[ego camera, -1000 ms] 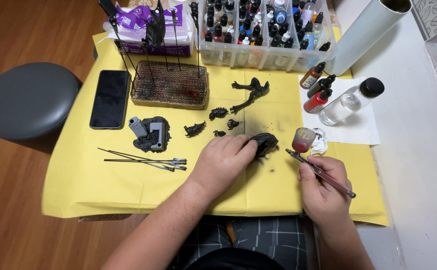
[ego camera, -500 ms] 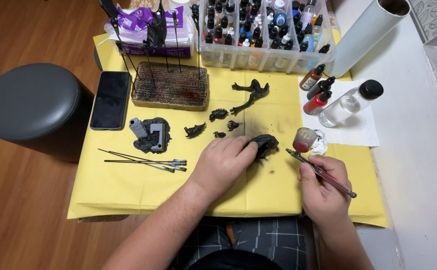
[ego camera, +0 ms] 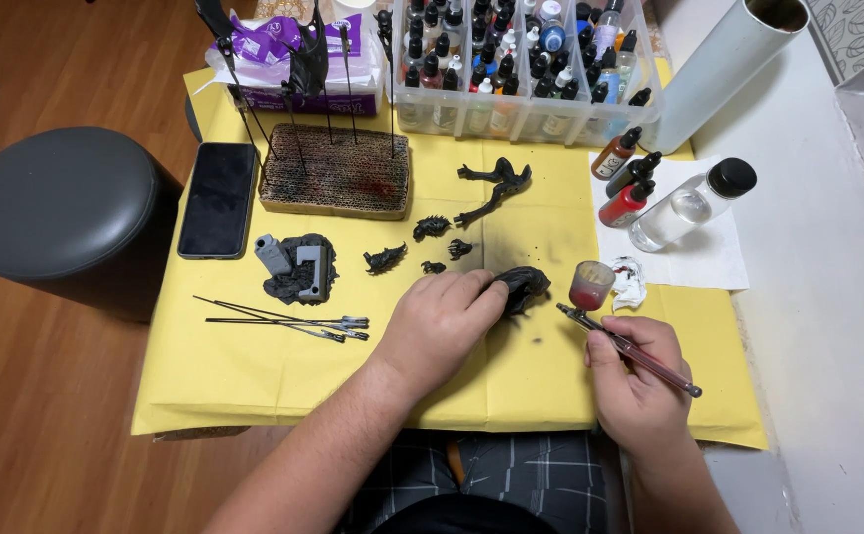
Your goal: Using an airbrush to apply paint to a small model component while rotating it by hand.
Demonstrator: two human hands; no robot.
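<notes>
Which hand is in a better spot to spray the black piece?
Probably the right hand: it grips the slim airbrush, tip aimed at the black model part. The left hand is busy steadying that part.

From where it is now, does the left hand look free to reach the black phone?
Probably not at once: the left hand is holding the black model part. The path over the yellow paper to the phone looks open, with thin rods lying low.

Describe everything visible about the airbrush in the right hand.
The slim metal airbrush with a reddish handle lies slanted in the right hand, nozzle aimed up-left toward the black model piece held by the left hand. A small translucent cup holding red paint sits on top near its front. The tail pokes out to the right.
</notes>
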